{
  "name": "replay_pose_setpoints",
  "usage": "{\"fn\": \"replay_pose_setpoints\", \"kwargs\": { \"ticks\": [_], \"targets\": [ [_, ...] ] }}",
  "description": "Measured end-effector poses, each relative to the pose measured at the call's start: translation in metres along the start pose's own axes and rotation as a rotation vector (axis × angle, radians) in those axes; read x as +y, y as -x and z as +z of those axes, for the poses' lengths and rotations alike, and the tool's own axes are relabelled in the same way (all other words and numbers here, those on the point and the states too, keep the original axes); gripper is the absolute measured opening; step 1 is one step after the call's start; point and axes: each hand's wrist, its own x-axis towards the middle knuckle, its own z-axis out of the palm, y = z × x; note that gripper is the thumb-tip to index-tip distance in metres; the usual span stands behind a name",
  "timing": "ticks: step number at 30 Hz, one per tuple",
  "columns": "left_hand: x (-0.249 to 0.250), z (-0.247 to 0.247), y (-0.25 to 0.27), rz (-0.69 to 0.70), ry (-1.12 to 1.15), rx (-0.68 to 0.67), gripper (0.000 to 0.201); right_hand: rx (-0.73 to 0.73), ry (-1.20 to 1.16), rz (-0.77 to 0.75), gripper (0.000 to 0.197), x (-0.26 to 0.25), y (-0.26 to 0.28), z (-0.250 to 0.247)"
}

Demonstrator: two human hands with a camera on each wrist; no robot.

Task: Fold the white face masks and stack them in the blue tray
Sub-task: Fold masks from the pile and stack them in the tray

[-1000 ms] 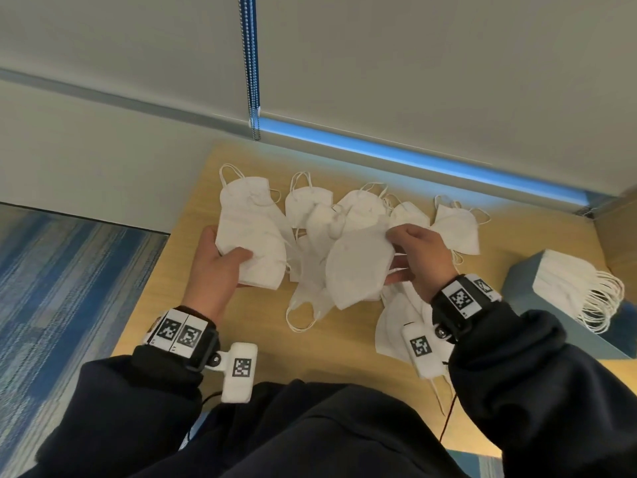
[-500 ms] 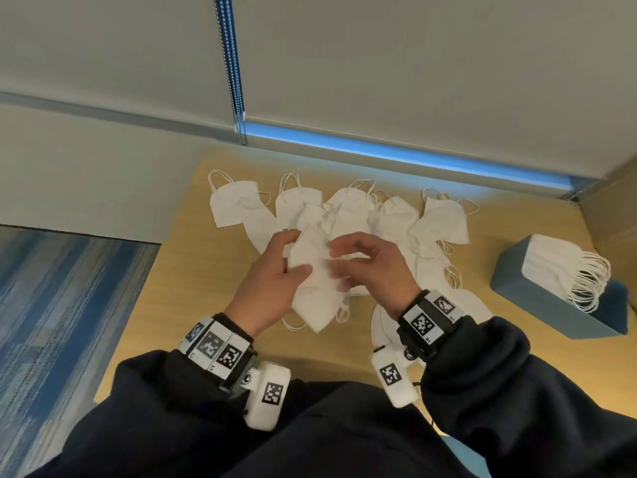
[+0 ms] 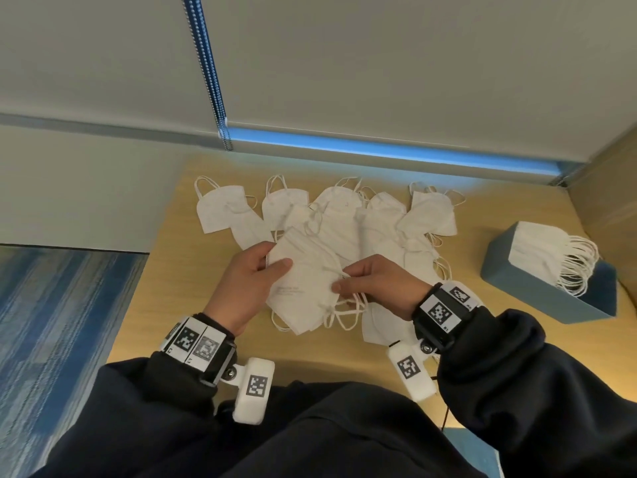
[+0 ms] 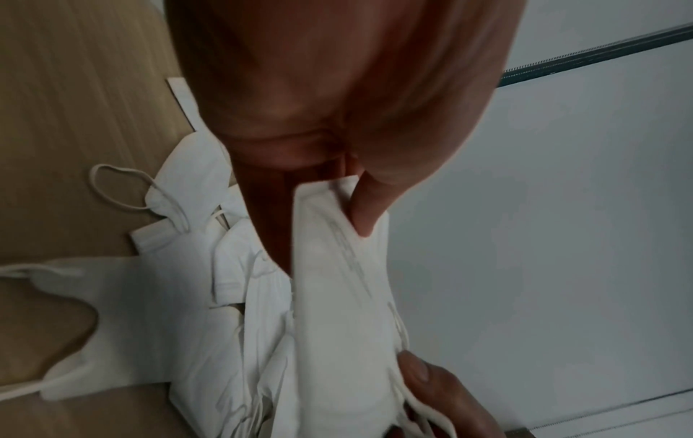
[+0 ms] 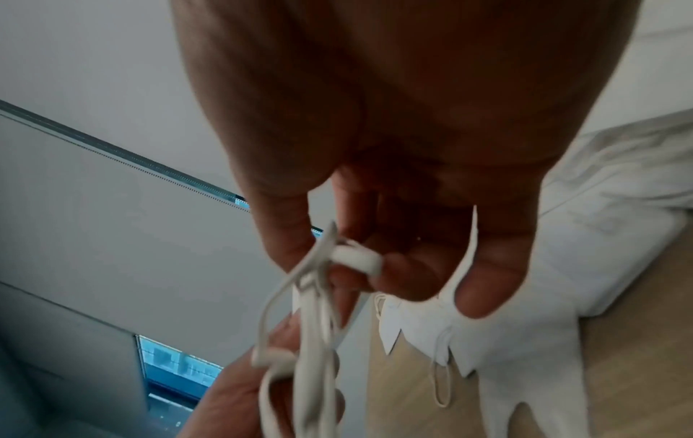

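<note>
Both hands hold one folded white mask (image 3: 305,288) above the wooden table (image 3: 179,281). My left hand (image 3: 251,281) pinches its left edge between thumb and fingers; the left wrist view shows the mask (image 4: 337,296) edge-on under the thumb. My right hand (image 3: 375,282) pinches the right side where the ear loops (image 3: 344,312) hang; in the right wrist view the loops (image 5: 311,311) dangle from the fingertips. Several unfolded masks (image 3: 344,215) lie spread behind. The blue tray (image 3: 537,294) at the right holds a stack of folded masks (image 3: 548,250).
A wall with a blue-lit window gap (image 3: 379,150) and a hanging bead cord (image 3: 210,81) runs behind the table. Striped blue carpet (image 3: 62,322) lies off the table's left edge. A wooden side panel (image 3: 606,201) rises at the right.
A second ago each hand was on a separate mask in the pile. They came together on one mask, which now lies folded flat between them, nearer to me.
</note>
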Motion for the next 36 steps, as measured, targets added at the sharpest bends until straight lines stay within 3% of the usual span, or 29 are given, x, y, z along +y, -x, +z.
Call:
{"fn": "replay_pose_setpoints", "kwargs": {
  "ticks": [2,6,8,10,13,18,19,21,23,24,29,32,36],
  "targets": [
    [-0.004,0.000,-0.003,-0.022,-0.037,-0.006,0.019,0.083,-0.088,0.003,0.019,0.006,0.004,-0.010],
    [-0.010,0.008,-0.006,-0.058,-0.077,-0.069,0.039,0.171,-0.645,-0.025,0.032,0.012,0.016,-0.028],
    [-0.009,0.020,-0.006,-0.053,-0.094,-0.106,0.044,0.198,-0.766,0.006,0.030,0.017,0.019,-0.034],
    [-0.007,0.036,-0.009,-0.040,-0.102,-0.129,0.045,0.276,-0.652,0.009,0.029,0.023,0.020,-0.039],
    [-0.003,0.060,-0.015,-0.020,-0.107,-0.144,0.043,0.337,-0.304,0.015,0.026,0.038,0.022,-0.057],
    [0.001,0.098,-0.023,-0.023,-0.171,-0.182,0.036,0.246,-0.115,0.040,0.018,0.053,0.043,-0.097],
    [0.000,0.105,-0.025,-0.018,-0.206,-0.201,0.036,0.264,-0.152,0.038,0.020,0.055,0.048,-0.108],
    [-0.002,0.119,-0.029,-0.002,-0.278,-0.248,0.038,0.275,-0.467,0.062,0.023,0.056,0.062,-0.131],
    [-0.002,0.137,-0.031,-0.012,-0.282,-0.280,0.044,0.198,-0.796,0.055,0.023,0.057,0.076,-0.152],
    [-0.001,0.148,-0.033,-0.022,-0.262,-0.293,0.046,0.169,-0.819,0.051,0.023,0.056,0.085,-0.159],
    [0.011,0.212,-0.042,0.012,-0.188,-0.353,0.043,0.290,-0.547,0.007,0.017,0.065,0.114,-0.193],
    [0.018,0.248,-0.047,0.041,-0.174,-0.355,0.039,0.447,-0.199,0.004,0.029,0.080,0.125,-0.221],
    [0.020,0.291,-0.053,0.107,-0.250,-0.384,0.034,0.475,-0.013,-0.111,0.006,0.094,0.144,-0.244]
  ]
}}
